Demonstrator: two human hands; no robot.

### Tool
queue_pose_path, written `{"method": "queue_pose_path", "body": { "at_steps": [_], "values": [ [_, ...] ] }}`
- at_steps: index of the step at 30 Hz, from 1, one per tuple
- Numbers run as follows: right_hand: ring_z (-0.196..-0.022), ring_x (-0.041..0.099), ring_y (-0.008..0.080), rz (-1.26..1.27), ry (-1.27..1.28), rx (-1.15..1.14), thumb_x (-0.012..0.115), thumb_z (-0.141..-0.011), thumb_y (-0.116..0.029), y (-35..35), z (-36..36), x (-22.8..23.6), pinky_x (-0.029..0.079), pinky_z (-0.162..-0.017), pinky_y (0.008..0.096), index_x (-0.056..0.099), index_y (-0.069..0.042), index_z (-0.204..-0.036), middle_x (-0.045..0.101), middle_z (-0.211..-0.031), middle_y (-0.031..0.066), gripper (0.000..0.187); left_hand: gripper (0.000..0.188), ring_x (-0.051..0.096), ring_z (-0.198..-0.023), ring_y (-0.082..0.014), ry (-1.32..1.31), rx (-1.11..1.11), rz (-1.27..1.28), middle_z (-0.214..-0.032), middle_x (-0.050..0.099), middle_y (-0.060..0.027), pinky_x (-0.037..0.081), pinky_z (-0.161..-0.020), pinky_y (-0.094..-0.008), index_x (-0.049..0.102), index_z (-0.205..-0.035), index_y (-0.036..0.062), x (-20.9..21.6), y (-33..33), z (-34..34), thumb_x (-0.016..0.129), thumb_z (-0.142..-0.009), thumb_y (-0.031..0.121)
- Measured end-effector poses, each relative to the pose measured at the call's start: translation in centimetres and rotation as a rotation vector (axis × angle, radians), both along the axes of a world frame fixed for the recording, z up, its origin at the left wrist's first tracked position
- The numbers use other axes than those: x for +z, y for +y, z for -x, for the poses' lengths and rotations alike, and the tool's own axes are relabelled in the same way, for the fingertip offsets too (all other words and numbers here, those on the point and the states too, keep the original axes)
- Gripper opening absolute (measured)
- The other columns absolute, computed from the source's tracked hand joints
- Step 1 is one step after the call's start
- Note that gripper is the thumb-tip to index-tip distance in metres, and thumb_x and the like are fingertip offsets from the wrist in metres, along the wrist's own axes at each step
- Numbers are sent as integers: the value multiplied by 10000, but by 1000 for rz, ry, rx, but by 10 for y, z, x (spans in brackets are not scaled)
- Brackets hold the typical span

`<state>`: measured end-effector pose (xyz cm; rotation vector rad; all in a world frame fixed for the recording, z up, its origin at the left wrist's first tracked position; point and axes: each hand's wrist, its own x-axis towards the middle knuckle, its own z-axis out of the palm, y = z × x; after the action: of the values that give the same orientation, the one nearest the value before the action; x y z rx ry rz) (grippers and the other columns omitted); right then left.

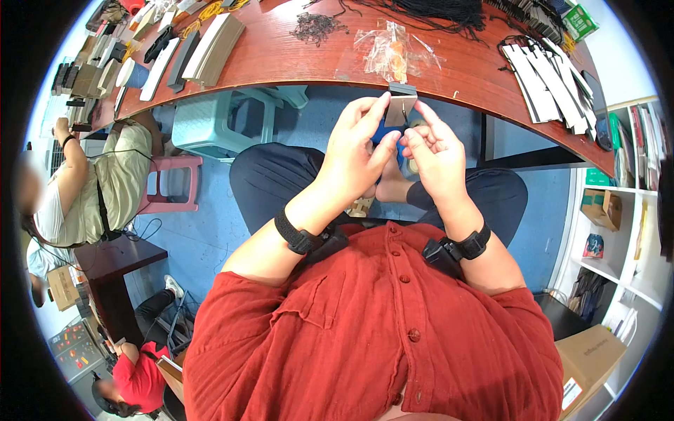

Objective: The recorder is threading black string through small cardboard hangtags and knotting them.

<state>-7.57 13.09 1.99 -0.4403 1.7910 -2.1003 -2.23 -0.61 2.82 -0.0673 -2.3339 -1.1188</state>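
Note:
Above my lap, at the table's front edge, I hold a small stack of brown-grey card tags [400,111] with dark edges. My left hand [354,151] closes on its left side, index finger at the upper corner and thumb below. My right hand [439,151] has its index finger along the right edge and its thumb near the lower end, other fingers curled. A thin dark cord seems to lie on the tags by the right fingers; its end is hidden. Just beyond lies crumpled clear plastic wrap [393,59].
On the reddish table [295,63] are tall card stacks [214,49] at left, black cords [435,14] at the back and white strips [544,84] at right. A pale stool [217,123] stands underneath. One person [105,168] sits at left, another [140,375] lower left.

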Motion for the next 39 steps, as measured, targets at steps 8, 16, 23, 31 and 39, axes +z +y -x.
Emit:
{"method": "queue_pose_path", "body": {
  "at_steps": [8,16,23,31,39],
  "values": [
    [-654,546,66,-42,-34,21,557,-834,-34,4,-4,4,456,-618,191,444,17,-1238,602,-786,42,422,401,552,-903,-253,-5,18,-33,-1004,536,-125,451,-787,-308,523,-1126,23,4,3,-6,625,-738,29],
    [-655,555,72,-16,-65,32,562,-827,-20,3,-5,7,466,-623,201,471,11,-1211,603,-787,54,397,207,575,-774,-123,-59,62,-230,-855,581,-56,480,-704,-239,574,-928,17,12,0,9,656,-737,22],
    [-548,508,54,-127,-202,155,540,-869,-148,19,-7,18,423,-513,190,547,-15,-841,560,-643,19,136,158,583,-767,-142,-97,-13,-211,-848,587,-62,480,-683,-246,584,-884,26,9,-6,11,626,-734,-1],
    [-489,417,21,-66,-260,249,544,-871,-207,24,-3,21,328,-437,192,538,-53,-701,491,-572,-37,230,148,584,-761,-125,-448,-230,-750,-875,608,-53,478,-685,-253,579,-944,27,14,2,-5,598,-800,55],
    [-455,461,42,-246,-45,170,570,-832,-160,24,-3,37,359,-403,207,510,-36,-663,516,-547,-7,218,112,563,-650,-104,-531,-179,-934,-723,595,-43,477,-628,-228,579,-814,26,16,-6,20,602,-821,136]
  ]
}}
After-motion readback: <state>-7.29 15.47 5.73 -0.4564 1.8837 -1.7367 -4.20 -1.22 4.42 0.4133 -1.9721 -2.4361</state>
